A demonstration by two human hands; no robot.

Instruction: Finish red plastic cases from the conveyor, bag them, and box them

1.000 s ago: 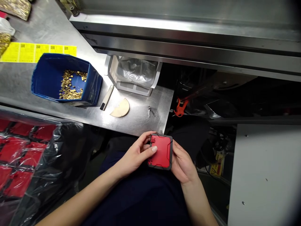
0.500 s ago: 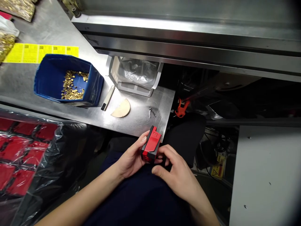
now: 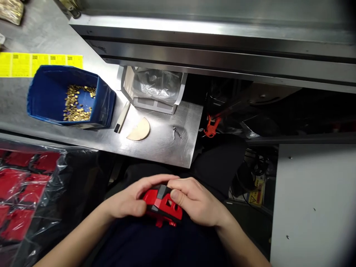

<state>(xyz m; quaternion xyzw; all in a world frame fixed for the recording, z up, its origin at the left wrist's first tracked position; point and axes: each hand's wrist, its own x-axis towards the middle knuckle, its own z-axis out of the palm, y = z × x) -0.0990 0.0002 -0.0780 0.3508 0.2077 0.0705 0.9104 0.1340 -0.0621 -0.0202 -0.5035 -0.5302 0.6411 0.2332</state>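
Above my lap, a red and black plastic housing (image 3: pixel 162 202) with square and round openings at its right end is held between both hands. My left hand (image 3: pixel 130 196) wraps round its left end, thumb in front and fingers along the far side. At the right end my right hand (image 3: pixel 196 198) grips it, with the thumb pressed on top near the openings. The right fingertips meet the left ones behind the housing and are partly hidden. Beyond my hands, a small metal clip-like part (image 3: pixel 175 131) and a half-round wooden piece (image 3: pixel 139 130) lie on the steel bench (image 3: pixel 161 150).
A blue bin (image 3: pixel 105 102) of small brass pieces and a grey bin (image 3: pixel 154 105) with a clear bag stand on the bench, a cutter knife (image 3: pixel 122 118) between them. Red parts under plastic (image 3: pixel 25 185) sit left. A steel beam (image 3: pixel 222 59) spans the back; an orange clamp (image 3: pixel 211 127) hangs right.
The housing has come down and closer to my body and has been turned, so its end with openings shows. My right hand has closed on it. The view has shifted slightly right.
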